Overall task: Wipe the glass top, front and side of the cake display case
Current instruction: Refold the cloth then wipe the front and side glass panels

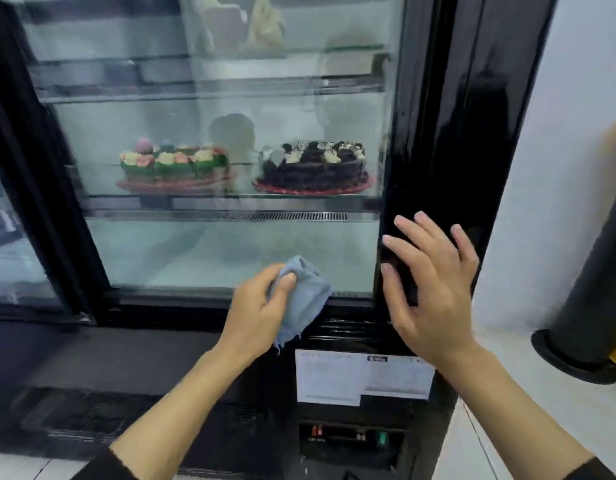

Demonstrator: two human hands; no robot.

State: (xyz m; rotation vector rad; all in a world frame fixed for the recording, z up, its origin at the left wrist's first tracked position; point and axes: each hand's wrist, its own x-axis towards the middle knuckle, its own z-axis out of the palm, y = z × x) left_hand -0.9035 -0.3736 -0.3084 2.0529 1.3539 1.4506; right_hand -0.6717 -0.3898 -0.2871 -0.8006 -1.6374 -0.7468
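The cake display case [438, 133] fills the view, black-framed with a glass panel [213, 251]. My left hand [261, 306] grips a bunched light-blue cloth [305, 299] against the bottom edge of the glass, near its lower right corner. My right hand [434, 289] is open with fingers spread, lying on the glossy black right frame post. Inside, a flower-decorated cake [173, 164] and a chocolate cake [315, 168] sit on a glass shelf.
A white label [362, 377] and a switch panel [351, 439] sit on the case's black base. A white wall [569, 168] stands to the right, with a black cylindrical object [590, 306] on a white surface. Another glass panel [8, 265] lies at the left.
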